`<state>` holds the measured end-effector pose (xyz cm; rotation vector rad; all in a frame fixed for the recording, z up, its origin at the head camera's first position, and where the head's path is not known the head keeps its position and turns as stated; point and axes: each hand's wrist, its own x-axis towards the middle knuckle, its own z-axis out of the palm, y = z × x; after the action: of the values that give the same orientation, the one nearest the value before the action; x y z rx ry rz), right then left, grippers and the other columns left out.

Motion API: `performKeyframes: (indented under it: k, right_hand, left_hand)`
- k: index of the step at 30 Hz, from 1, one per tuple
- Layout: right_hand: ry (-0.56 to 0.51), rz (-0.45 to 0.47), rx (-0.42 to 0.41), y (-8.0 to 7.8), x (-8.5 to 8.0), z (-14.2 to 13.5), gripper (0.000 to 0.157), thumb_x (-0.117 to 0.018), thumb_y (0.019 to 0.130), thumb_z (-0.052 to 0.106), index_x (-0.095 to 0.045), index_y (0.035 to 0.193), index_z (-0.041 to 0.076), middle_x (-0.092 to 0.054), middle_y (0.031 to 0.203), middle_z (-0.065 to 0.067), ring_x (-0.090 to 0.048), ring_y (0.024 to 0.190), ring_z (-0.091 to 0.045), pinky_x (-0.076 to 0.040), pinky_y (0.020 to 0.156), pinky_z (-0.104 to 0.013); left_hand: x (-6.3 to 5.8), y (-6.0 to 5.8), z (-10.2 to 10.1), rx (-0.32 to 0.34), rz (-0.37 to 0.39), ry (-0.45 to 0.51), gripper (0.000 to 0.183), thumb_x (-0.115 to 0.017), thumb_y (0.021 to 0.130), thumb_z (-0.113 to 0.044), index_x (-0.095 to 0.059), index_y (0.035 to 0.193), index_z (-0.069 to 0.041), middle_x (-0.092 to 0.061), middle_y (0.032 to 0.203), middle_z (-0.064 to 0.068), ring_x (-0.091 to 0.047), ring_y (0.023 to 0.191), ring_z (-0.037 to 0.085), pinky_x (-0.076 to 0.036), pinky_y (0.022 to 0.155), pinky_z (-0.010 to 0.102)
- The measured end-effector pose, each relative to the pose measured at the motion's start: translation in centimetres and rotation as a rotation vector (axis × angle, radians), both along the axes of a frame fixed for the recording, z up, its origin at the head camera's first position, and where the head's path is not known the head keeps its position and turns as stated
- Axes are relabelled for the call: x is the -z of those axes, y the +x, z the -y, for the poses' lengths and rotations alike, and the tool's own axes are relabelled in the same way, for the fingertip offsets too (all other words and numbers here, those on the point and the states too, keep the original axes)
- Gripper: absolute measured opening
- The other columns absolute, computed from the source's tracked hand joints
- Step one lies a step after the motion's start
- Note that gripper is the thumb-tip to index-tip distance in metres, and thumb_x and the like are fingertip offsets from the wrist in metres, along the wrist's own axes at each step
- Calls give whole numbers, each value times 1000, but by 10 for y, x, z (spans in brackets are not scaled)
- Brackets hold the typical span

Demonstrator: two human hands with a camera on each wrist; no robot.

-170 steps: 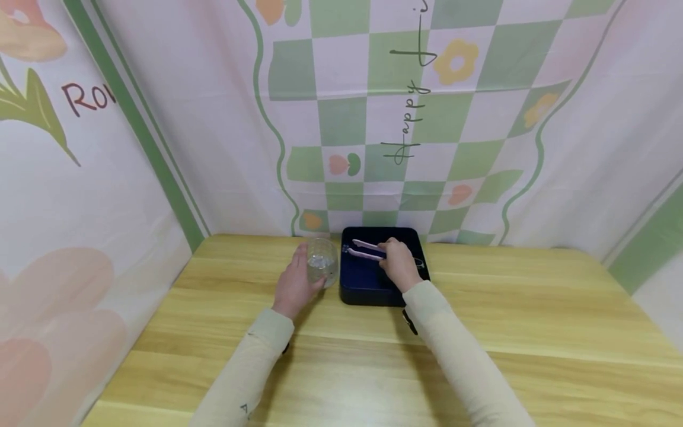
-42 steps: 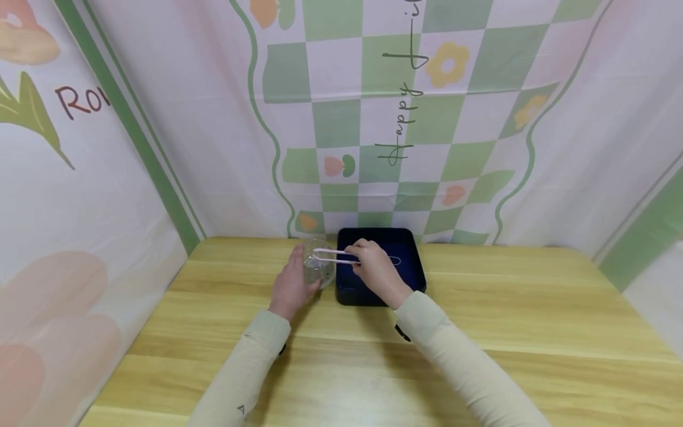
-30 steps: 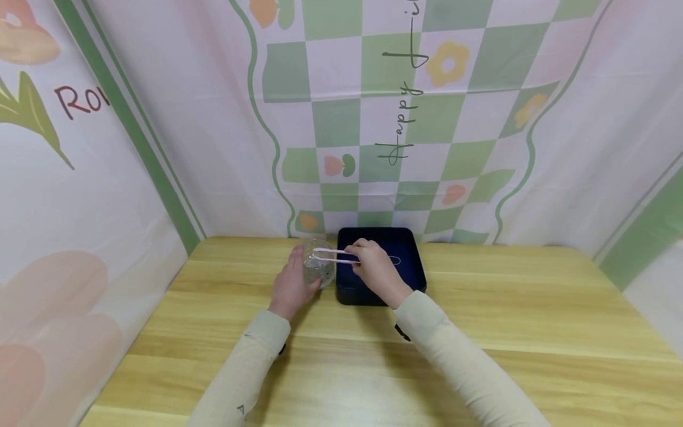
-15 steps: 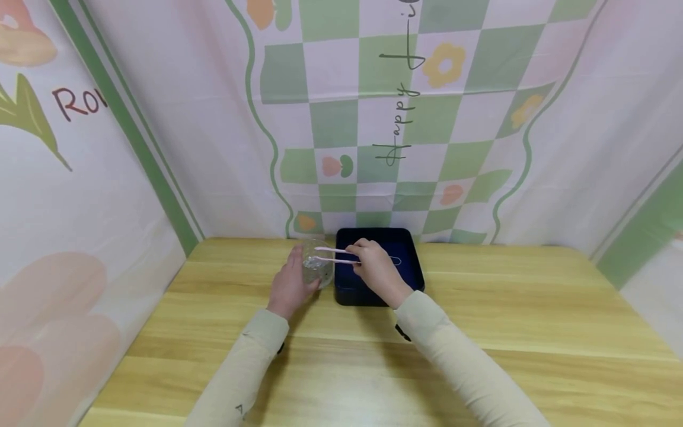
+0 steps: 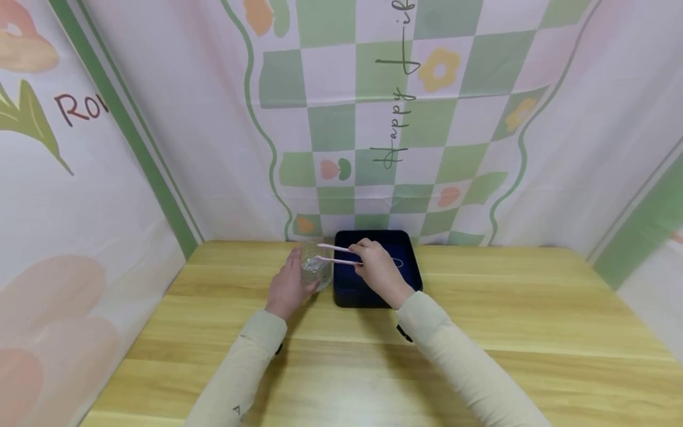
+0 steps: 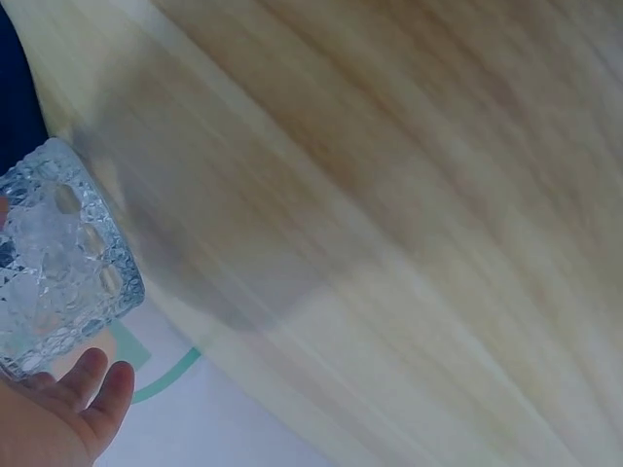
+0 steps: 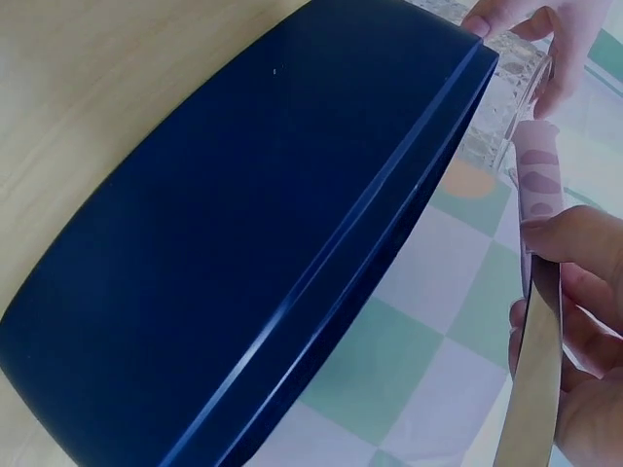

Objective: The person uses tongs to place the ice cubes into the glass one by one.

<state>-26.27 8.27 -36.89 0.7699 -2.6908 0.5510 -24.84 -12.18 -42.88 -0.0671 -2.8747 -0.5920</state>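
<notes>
My left hand (image 5: 288, 286) holds the side of a clear, patterned glass (image 5: 321, 277), fingers on its far side and thumb on its near side. The left wrist view shows the faceted wall of the glass (image 6: 58, 258) close up. Glittering clear contents show inside it. My right hand (image 5: 377, 270) pinches a pair of pink-ended metal tongs (image 5: 341, 260), pointing left. Their two tips stand apart over the glass, and their bent back end sticks out behind the hand. In the right wrist view, a pink tip (image 7: 538, 175) overlaps the glass's rim. Nothing shows between the tips.
A dark blue square tray (image 5: 363, 300) with raised walls stands right beside the glass, under my right hand. Both are near the back edge of the wooden table (image 5: 341, 367). A printed curtain (image 5: 331, 124) hangs directly behind, another panel (image 5: 53, 237) at the left.
Several seconds ago the tongs were over the tray, a small clear piece at their tips. My right hand has since brought them left over the glass. In the last second, their tips spread slightly.
</notes>
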Motion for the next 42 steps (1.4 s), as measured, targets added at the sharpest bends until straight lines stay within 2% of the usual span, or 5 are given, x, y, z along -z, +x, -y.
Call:
performKeyframes:
  k: [8, 18, 27, 33, 42]
  right_hand:
    - [5, 1, 30, -1, -4, -5, 37, -73, 79, 1, -67, 115, 0, -65, 110, -16, -63, 98, -30, -59, 83, -36]
    - [-31, -37, 60, -3, -9, -16, 36, -74, 77, 1, -67, 113, -2, -66, 107, -17, -63, 96, -34, -57, 83, -42]
    - [-83, -18, 182, -14, -7, -40, 39, -72, 77, 2, -65, 115, -4, -64, 108, -20, -62, 98, -37, -56, 84, -46]
    - [-151, -31, 251, -23, -2, -64, 42, -73, 74, -1, -64, 113, -9, -64, 104, -25, -63, 94, -41, -55, 84, -49]
    - [-177, 20, 352, -29, 8, -103, 45, -70, 76, 0, -59, 117, -13, -59, 109, -33, -58, 98, -48, -51, 87, -56]
  left_hand:
    - [0, 0, 3, 16, -14, -41, 92, -75, 80, -38, -25, 147, 2, -41, 147, 22, -63, 102, 40, -59, 81, 49]
    - [-5, 1, 5, 30, 20, -22, 99, -77, 78, -41, -22, 148, 1, -39, 148, 22, -58, 112, 42, -55, 91, 52]
    - [-9, 3, 11, 52, 24, -50, 103, -74, 76, -49, -20, 150, -3, -31, 152, 24, -43, 131, 43, -44, 106, 57]
    - [-12, 4, 15, 50, 2, -93, 102, -73, 75, -55, -23, 149, -5, -33, 151, 23, -38, 134, 44, -40, 107, 60]
    - [-17, 1, 22, 33, 41, -118, 106, -64, 77, -64, -18, 152, -5, -22, 158, 19, -25, 142, 45, -25, 115, 65]
